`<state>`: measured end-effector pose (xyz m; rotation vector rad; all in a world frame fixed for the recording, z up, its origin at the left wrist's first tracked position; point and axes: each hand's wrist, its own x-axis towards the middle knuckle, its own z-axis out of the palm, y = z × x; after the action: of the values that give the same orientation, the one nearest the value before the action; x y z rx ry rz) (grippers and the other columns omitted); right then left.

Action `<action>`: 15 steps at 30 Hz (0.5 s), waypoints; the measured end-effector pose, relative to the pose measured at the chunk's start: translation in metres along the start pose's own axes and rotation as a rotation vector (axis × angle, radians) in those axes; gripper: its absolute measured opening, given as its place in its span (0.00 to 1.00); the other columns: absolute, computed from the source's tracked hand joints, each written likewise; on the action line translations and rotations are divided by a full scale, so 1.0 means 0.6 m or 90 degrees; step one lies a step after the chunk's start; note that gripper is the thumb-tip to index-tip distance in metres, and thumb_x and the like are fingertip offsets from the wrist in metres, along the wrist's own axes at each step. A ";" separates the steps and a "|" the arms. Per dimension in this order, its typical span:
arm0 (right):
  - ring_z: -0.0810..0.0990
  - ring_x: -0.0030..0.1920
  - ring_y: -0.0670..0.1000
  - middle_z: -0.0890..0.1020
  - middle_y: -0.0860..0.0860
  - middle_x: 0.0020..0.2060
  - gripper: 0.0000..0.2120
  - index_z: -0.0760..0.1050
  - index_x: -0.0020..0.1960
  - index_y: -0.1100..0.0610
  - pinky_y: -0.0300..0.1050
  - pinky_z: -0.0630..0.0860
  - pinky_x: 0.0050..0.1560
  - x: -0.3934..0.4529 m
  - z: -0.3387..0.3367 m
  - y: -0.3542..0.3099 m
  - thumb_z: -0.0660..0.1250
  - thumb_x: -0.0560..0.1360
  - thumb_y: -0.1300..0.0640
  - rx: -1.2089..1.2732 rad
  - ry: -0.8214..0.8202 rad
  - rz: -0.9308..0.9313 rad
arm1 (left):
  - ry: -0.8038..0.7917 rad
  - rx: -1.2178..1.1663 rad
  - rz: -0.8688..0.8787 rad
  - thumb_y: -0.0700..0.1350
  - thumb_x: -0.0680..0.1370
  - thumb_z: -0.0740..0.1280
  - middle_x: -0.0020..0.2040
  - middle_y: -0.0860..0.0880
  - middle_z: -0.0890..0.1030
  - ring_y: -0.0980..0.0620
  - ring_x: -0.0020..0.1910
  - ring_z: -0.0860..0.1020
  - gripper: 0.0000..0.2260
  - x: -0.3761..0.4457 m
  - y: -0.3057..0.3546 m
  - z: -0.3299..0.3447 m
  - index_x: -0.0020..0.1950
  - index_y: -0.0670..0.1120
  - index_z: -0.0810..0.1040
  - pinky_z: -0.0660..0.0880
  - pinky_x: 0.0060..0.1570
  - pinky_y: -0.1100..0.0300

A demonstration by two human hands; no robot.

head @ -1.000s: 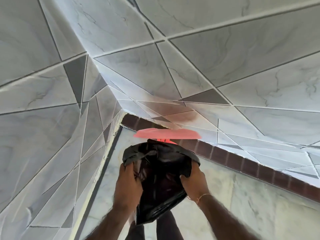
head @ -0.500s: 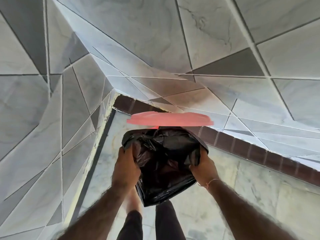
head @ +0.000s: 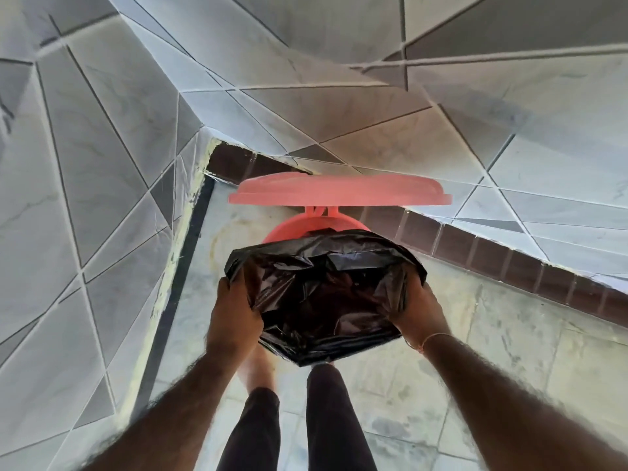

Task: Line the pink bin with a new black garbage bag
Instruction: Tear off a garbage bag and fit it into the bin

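Observation:
The pink bin (head: 292,227) stands on the floor in a tiled corner, its lid (head: 339,193) swung up and open behind it. Only the far part of the bin's rim shows; a black garbage bag (head: 323,290) covers the rest. I hold the bag above the bin with its mouth spread wide. My left hand (head: 234,321) grips the bag's left edge. My right hand (head: 418,311) grips its right edge. The bag's bottom hangs toward my legs.
Grey marble-look tiled walls (head: 102,164) close in on the left and behind the bin. A dark brown tile skirting (head: 509,256) runs along the right wall's base. My legs in dark trousers (head: 323,419) and a bare foot stand on the pale floor tiles.
The view has tilted down, so the bin's rim now shows under the raised lid. Both hands have spread the bag's mouth wider.

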<state>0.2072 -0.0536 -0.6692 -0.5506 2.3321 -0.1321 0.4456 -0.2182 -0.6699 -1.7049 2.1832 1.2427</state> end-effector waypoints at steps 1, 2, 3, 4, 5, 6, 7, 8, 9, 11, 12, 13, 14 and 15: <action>0.79 0.49 0.68 0.76 0.61 0.57 0.27 0.56 0.69 0.43 0.56 0.77 0.44 -0.003 0.004 0.007 0.64 0.74 0.48 -0.010 -0.009 -0.001 | -0.004 0.004 0.001 0.36 0.73 0.62 0.63 0.43 0.72 0.40 0.58 0.74 0.31 -0.005 -0.005 0.002 0.73 0.52 0.60 0.75 0.57 0.44; 0.79 0.49 0.68 0.75 0.60 0.57 0.31 0.56 0.70 0.43 0.56 0.77 0.44 -0.005 0.008 0.015 0.66 0.72 0.49 -0.019 -0.019 0.002 | -0.009 0.009 -0.001 0.37 0.73 0.62 0.62 0.42 0.72 0.39 0.57 0.75 0.30 -0.008 -0.011 0.005 0.73 0.52 0.60 0.76 0.56 0.43; 0.79 0.49 0.68 0.75 0.60 0.57 0.34 0.55 0.70 0.43 0.55 0.77 0.43 -0.006 0.014 0.021 0.69 0.69 0.51 -0.028 -0.029 0.006 | -0.011 0.015 0.001 0.37 0.74 0.63 0.62 0.41 0.72 0.38 0.57 0.75 0.28 -0.012 -0.017 0.010 0.73 0.51 0.61 0.76 0.56 0.43; 0.79 0.49 0.68 0.74 0.60 0.57 0.37 0.55 0.70 0.44 0.55 0.77 0.43 -0.008 0.018 0.028 0.71 0.67 0.52 -0.036 -0.039 0.009 | -0.014 0.021 0.007 0.39 0.74 0.64 0.61 0.41 0.73 0.38 0.57 0.76 0.27 -0.015 -0.025 0.016 0.72 0.50 0.62 0.77 0.55 0.43; 0.79 0.49 0.68 0.74 0.59 0.57 0.38 0.56 0.69 0.45 0.56 0.78 0.44 -0.008 0.025 0.035 0.72 0.66 0.53 -0.045 -0.050 0.011 | -0.019 0.027 0.015 0.41 0.74 0.65 0.61 0.42 0.73 0.39 0.56 0.77 0.25 -0.017 -0.034 0.023 0.71 0.50 0.63 0.78 0.54 0.44; 0.80 0.49 0.68 0.74 0.59 0.57 0.40 0.56 0.69 0.45 0.56 0.79 0.44 -0.009 0.030 0.040 0.74 0.64 0.54 -0.053 -0.058 0.014 | -0.022 0.028 0.019 0.43 0.75 0.66 0.61 0.43 0.74 0.41 0.56 0.78 0.24 -0.019 -0.043 0.028 0.70 0.51 0.64 0.79 0.53 0.45; 0.80 0.49 0.68 0.74 0.59 0.57 0.40 0.56 0.69 0.45 0.56 0.78 0.43 -0.008 0.035 0.044 0.74 0.64 0.54 -0.059 -0.063 0.016 | -0.028 0.034 0.018 0.45 0.75 0.67 0.61 0.44 0.74 0.42 0.56 0.78 0.23 -0.020 -0.051 0.031 0.69 0.51 0.65 0.80 0.53 0.46; 0.80 0.49 0.68 0.74 0.59 0.57 0.40 0.56 0.70 0.46 0.55 0.78 0.42 -0.006 0.042 0.050 0.74 0.64 0.53 -0.061 -0.063 0.017 | -0.031 0.045 0.012 0.46 0.75 0.67 0.61 0.44 0.74 0.43 0.56 0.78 0.23 -0.019 -0.063 0.039 0.68 0.52 0.66 0.80 0.52 0.47; 0.80 0.49 0.68 0.74 0.59 0.57 0.40 0.56 0.70 0.46 0.54 0.77 0.42 -0.003 0.046 0.055 0.73 0.65 0.52 -0.064 -0.060 0.015 | -0.034 0.058 0.001 0.46 0.75 0.67 0.61 0.44 0.74 0.42 0.56 0.79 0.22 -0.019 -0.073 0.045 0.68 0.51 0.66 0.80 0.52 0.47; 0.80 0.49 0.68 0.73 0.60 0.57 0.37 0.57 0.70 0.48 0.55 0.77 0.43 0.001 0.056 0.067 0.72 0.67 0.51 -0.076 -0.055 0.009 | -0.035 0.085 -0.025 0.45 0.76 0.67 0.62 0.43 0.73 0.40 0.56 0.79 0.21 -0.021 -0.095 0.057 0.68 0.49 0.67 0.79 0.52 0.46; 0.80 0.49 0.68 0.73 0.60 0.57 0.35 0.57 0.70 0.48 0.55 0.76 0.43 0.003 0.061 0.071 0.70 0.68 0.51 -0.084 -0.051 0.006 | -0.035 0.095 -0.026 0.45 0.76 0.67 0.61 0.43 0.73 0.40 0.55 0.79 0.20 -0.020 -0.103 0.061 0.67 0.49 0.67 0.79 0.52 0.46; 0.80 0.49 0.68 0.73 0.61 0.57 0.33 0.57 0.69 0.48 0.55 0.76 0.43 0.006 0.067 0.077 0.69 0.69 0.52 -0.092 -0.046 0.002 | -0.035 0.104 -0.024 0.45 0.76 0.67 0.61 0.43 0.73 0.40 0.55 0.79 0.19 -0.019 -0.110 0.066 0.67 0.49 0.67 0.79 0.52 0.46; 0.80 0.49 0.68 0.73 0.61 0.58 0.32 0.57 0.69 0.48 0.55 0.76 0.43 0.009 0.072 0.080 0.68 0.70 0.53 -0.100 -0.036 0.001 | -0.036 0.110 -0.022 0.45 0.76 0.67 0.62 0.43 0.73 0.40 0.54 0.79 0.19 -0.015 -0.118 0.069 0.65 0.49 0.68 0.79 0.51 0.46; 0.80 0.49 0.68 0.73 0.60 0.58 0.30 0.56 0.69 0.47 0.55 0.76 0.43 0.014 0.077 0.083 0.67 0.71 0.53 -0.107 -0.029 0.003 | -0.036 0.115 -0.024 0.43 0.76 0.67 0.62 0.43 0.72 0.39 0.53 0.79 0.18 -0.012 -0.123 0.072 0.64 0.49 0.68 0.79 0.50 0.46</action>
<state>0.2157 -0.0093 -0.7208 -0.6246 2.3126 0.0793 0.4946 -0.1875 -0.7333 -1.6131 2.1470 1.0363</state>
